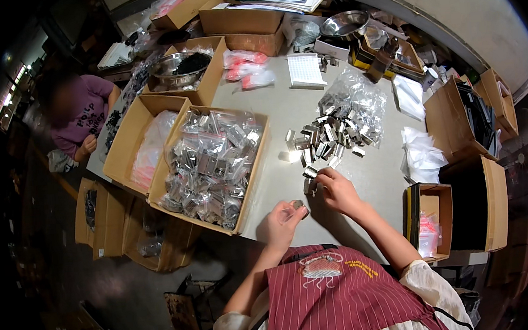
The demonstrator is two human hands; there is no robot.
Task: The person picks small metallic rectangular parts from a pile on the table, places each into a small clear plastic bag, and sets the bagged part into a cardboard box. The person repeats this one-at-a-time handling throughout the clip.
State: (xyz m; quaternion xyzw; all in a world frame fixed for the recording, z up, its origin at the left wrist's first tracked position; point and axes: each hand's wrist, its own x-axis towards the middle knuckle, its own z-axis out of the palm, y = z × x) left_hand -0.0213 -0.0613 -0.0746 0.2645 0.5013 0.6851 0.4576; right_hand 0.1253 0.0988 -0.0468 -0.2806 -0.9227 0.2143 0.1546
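Observation:
My left hand (281, 223) is closed near the front edge of the table. Its fingers hold a small shiny metal piece (301, 207), with what looks like a clear plastic bag around it. My right hand (339, 192) reaches to the near end of a loose pile of short, box-shaped metal pieces (329, 132). Its thumb and fingers pinch one metal piece (310, 172) there, and another metal piece (309, 187) lies just below. Behind the pile, a large clear plastic bag (367, 98) lies open with more such pieces inside.
Left of my hands stands a cardboard box (263, 165) full of bagged metal parts, beside a box of flat clear bags (127, 138). White sheets (423, 155) and a small box of red-edged bags (431, 204) are at the right. A person in purple (83, 111) sits at far left.

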